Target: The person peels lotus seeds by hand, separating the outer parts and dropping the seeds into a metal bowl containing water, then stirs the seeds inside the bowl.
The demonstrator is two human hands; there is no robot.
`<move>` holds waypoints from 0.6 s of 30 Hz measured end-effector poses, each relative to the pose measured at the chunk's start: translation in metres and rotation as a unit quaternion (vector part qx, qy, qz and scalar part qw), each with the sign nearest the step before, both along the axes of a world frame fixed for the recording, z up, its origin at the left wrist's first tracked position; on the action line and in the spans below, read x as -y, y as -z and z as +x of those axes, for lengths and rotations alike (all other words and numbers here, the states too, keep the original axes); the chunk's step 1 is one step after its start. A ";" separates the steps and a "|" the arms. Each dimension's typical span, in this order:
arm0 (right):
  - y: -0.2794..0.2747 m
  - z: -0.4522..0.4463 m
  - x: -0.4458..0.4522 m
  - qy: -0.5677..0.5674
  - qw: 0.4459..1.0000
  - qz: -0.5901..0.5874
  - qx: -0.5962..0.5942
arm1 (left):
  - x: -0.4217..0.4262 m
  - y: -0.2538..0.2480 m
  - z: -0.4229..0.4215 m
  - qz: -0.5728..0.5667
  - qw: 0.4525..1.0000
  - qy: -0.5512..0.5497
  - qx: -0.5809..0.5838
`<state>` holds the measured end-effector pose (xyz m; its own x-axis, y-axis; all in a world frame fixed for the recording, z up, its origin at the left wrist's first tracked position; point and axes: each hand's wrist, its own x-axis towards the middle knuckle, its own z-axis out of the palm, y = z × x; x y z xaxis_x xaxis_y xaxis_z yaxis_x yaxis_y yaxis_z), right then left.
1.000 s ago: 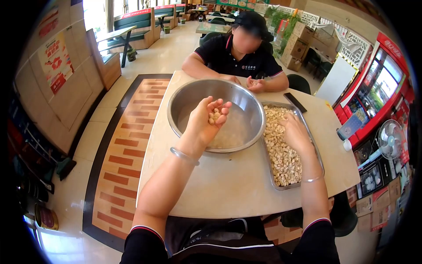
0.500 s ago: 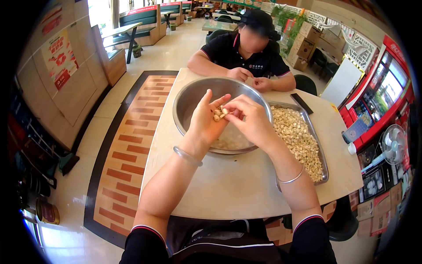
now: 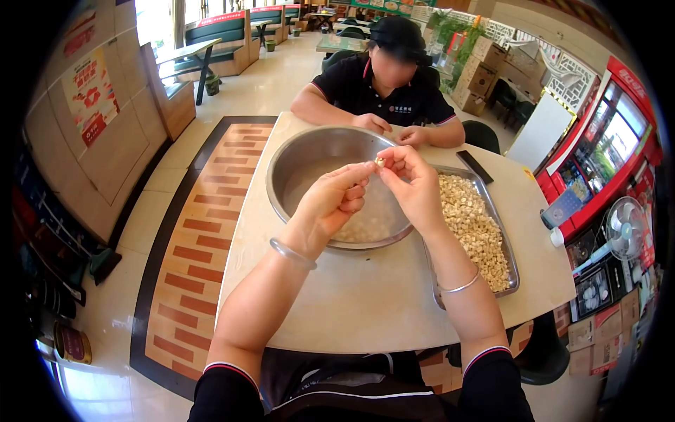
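Over the large steel bowl [image 3: 281, 151], both my hands meet fingertip to fingertip. A small pale lotus seed [image 3: 380, 162] is pinched between the thumb and fingers of my right hand [image 3: 415, 184]. The thumb and forefinger of my left hand [image 3: 334, 197] touch the same seed, while its other fingers curl into the palm; whatever lies inside them is hidden. Cloudy water with pale seeds at the bottom shows in the bowl. Right of it, a metal tray [image 3: 515, 271] holds a thick layer of pale seed pieces [image 3: 474, 232], partly behind my right forearm.
Across the cream table [image 3: 337, 302] sits a co-worker [image 3: 394, 91] in a black cap, both hands on the far edge. A dark flat object [image 3: 474, 167] lies behind the tray. A white cap-like item [image 3: 557, 237] and a fan [image 3: 626, 221] are to the right.
My left hand has gone from an open palm with several seeds to curled fingers. Both hands have come together at one seed. The co-worker's hands have moved apart, and the view has shifted slightly.
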<state>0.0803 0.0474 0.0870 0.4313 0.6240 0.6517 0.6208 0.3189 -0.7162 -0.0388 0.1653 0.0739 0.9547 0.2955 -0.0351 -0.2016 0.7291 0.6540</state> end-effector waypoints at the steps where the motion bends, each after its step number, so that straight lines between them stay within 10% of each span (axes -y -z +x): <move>1: -0.001 0.001 0.001 -0.013 1.000 0.000 -0.008 | 0.002 0.001 0.001 0.025 1.000 -0.010 0.006; 7: -0.003 -0.002 0.018 -0.033 0.995 -0.002 -0.097 | 0.010 -0.013 -0.005 0.119 0.992 -0.041 0.004; 10: -0.005 -0.002 0.023 0.041 0.994 -0.003 0.099 | 0.012 -0.009 -0.003 0.152 0.986 -0.065 -0.003; 18: -0.011 -0.013 0.025 0.047 0.991 0.013 0.124 | 0.018 -0.011 -0.004 0.218 0.970 -0.110 -0.003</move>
<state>0.0676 0.0229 0.0975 0.3116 0.5698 0.7604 0.8049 0.2670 -0.5300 -0.0425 0.1474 0.0845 0.8670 0.4801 0.1333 -0.3159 0.3229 0.8922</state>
